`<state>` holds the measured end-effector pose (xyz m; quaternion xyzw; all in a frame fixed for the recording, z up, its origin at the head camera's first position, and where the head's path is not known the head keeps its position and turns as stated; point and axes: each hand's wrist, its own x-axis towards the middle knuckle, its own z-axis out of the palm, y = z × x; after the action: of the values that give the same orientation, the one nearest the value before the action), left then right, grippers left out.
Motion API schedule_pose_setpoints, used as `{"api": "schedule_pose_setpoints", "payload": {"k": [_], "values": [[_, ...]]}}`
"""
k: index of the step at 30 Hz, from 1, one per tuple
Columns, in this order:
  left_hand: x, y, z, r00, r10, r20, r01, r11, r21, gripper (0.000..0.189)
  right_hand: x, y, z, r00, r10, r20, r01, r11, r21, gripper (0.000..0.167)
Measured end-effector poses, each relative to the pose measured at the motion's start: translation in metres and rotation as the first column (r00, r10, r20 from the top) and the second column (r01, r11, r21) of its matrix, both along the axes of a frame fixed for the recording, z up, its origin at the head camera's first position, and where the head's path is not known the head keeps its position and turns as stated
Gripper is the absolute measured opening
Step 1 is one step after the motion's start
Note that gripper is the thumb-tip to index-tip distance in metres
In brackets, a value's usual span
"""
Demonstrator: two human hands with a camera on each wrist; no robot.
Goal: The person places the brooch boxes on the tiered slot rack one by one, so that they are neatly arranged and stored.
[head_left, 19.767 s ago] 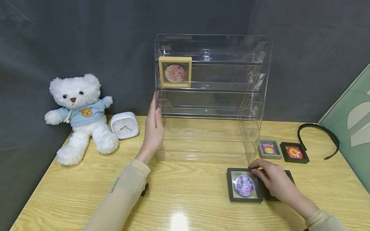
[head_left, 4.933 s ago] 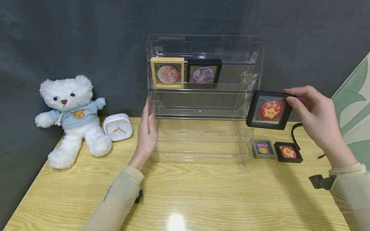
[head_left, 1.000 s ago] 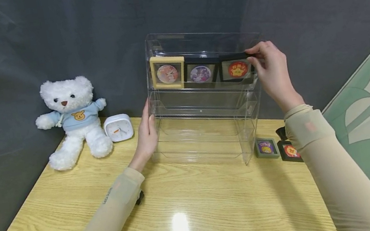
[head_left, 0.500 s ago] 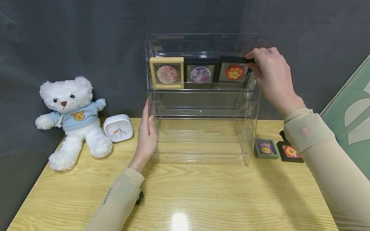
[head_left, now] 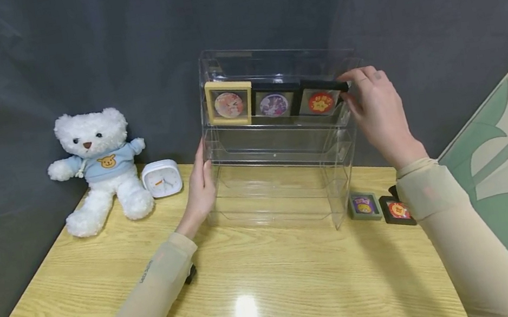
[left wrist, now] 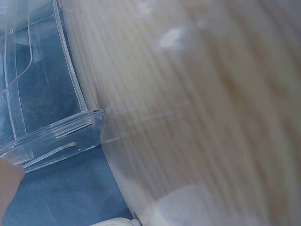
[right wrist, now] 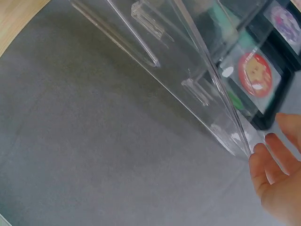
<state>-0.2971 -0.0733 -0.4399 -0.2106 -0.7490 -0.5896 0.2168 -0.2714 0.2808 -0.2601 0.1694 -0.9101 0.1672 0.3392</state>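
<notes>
A clear acrylic display rack stands on the table. My left hand rests along its left side with fingers extended; in the left wrist view a finger is at the rack's clear side. On the top tier stand a yellow frame with a pink badge, a black frame with a purple badge, and a black frame with a red star badge, tilted slightly. My right hand has its fingertips at that last frame's upper right corner; in the right wrist view thumb and fingers lie beside the corner.
On the table right of the rack lie a small green frame and a small black frame, partly covered by a dark piece near the sleeve. A white teddy bear and a white clock are at the left. A dark curtain hangs behind.
Both larger black frames have gone from the table and from my right hand onto the top tier. Over the last second the star-badge frame slid slightly left, and my right hand shifted down.
</notes>
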Motion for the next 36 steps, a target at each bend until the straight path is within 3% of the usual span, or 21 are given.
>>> {"api": "schedule_pose_setpoints", "payload": {"k": [2, 5, 8, 10, 13, 18, 20, 25, 27, 30, 36], "values": [[0.003, 0.001, 0.003, 1.0, 0.0, 0.007, 0.0, 1.0, 0.003, 0.056, 0.007, 0.003, 0.001, 1.0, -0.002, -0.026, 0.001, 0.999, -0.037, 0.029], [0.015, 0.002, 0.017, 1.0, -0.001, 0.018, 0.001, 1.0, 0.002, 0.055, 0.019, 0.014, -0.003, 0.997, -0.004, -0.077, -0.005, 0.994, -0.111, 0.028], [0.027, 0.002, 0.03, 1.0, -0.008, 0.023, 0.008, 1.0, 0.005, 0.054, 0.031, 0.031, -0.018, 0.995, -0.022, -0.095, 0.004, 0.983, -0.184, 0.025], [0.03, 0.002, 0.035, 1.0, -0.013, 0.021, 0.013, 1.0, 0.008, 0.054, 0.039, 0.045, -0.034, 0.998, -0.04, -0.047, 0.029, 0.975, -0.22, 0.025], [0.032, 0.002, 0.037, 1.0, -0.017, 0.012, 0.017, 1.0, 0.012, 0.054, 0.049, 0.068, -0.065, 0.993, -0.035, 0.113, 0.061, 0.97, -0.237, 0.026], [0.03, 0.002, 0.035, 1.0, -0.015, 0.011, 0.015, 1.0, 0.009, 0.054, 0.054, 0.1, -0.12, 0.946, 0.055, 0.321, 0.001, 0.985, -0.171, 0.024], [0.021, 0.001, 0.024, 1.0, -0.015, 0.011, 0.014, 1.0, 0.009, 0.055, 0.056, 0.107, -0.139, 0.927, 0.09, 0.363, -0.04, 0.989, -0.142, 0.024], [0.0, -0.001, -0.002, 1.0, -0.008, -0.002, 0.008, 1.0, 0.0, 0.056, 0.06, 0.115, -0.163, 0.858, 0.071, 0.509, -0.037, 0.996, -0.078, 0.033], [0.0, -0.002, -0.002, 1.0, -0.006, -0.005, 0.006, 1.0, -0.005, 0.056, 0.06, 0.118, -0.169, 0.841, 0.041, 0.539, -0.022, 0.999, -0.042, 0.035], [0.0, -0.002, -0.002, 1.0, -0.005, -0.01, 0.005, 1.0, -0.008, 0.056, 0.059, 0.12, -0.177, 0.844, 0.021, 0.535, -0.028, 1.0, 0.005, 0.033], [0.0, -0.001, -0.003, 1.0, -0.007, -0.014, 0.007, 1.0, -0.005, 0.056, 0.055, 0.119, -0.187, 0.845, 0.058, 0.531, -0.079, 0.997, 0.018, 0.028]]}}
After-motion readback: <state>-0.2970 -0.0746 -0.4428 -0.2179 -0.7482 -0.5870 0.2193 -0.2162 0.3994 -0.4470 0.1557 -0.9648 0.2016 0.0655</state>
